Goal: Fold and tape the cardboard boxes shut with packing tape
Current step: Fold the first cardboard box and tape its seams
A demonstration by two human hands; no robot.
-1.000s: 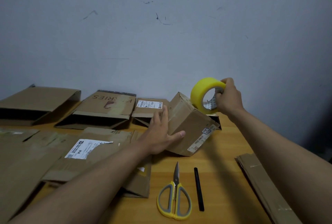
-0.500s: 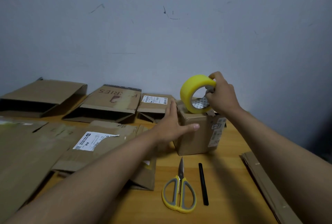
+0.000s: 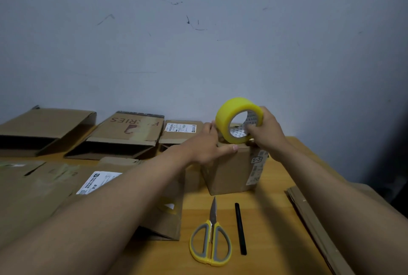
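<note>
Tape roll (image 3: pixel 238 120) stands on edge on the top of the small cardboard box (image 3: pixel 229 171), its open core facing the person, so its rolling line runs left to right across the lid. The right hand (image 3: pixel 266 134) clasps it, fingers hooked through the core and thumb over the yellow rim; that hand sits on the roll's right side and is plainly the one to pull. The left hand (image 3: pixel 209 145) lies flat on the box's near left top edge, thumb stretched along the rim, gripping nothing, simply pressing the box onto the table (image 3: pixel 276 219). Whether a free tape end is already stuck down I cannot tell; the roll hides it. Scissors (image 3: pixel 210 241) and a black pen (image 3: pixel 240 228) lie just in front of the box, near either hand for the cut. Flattened boxes (image 3: pixel 123 133) crowd the left and back, and more cardboard (image 3: pixel 313 226) lies to the right, but nothing blocks the lid itself.
</note>
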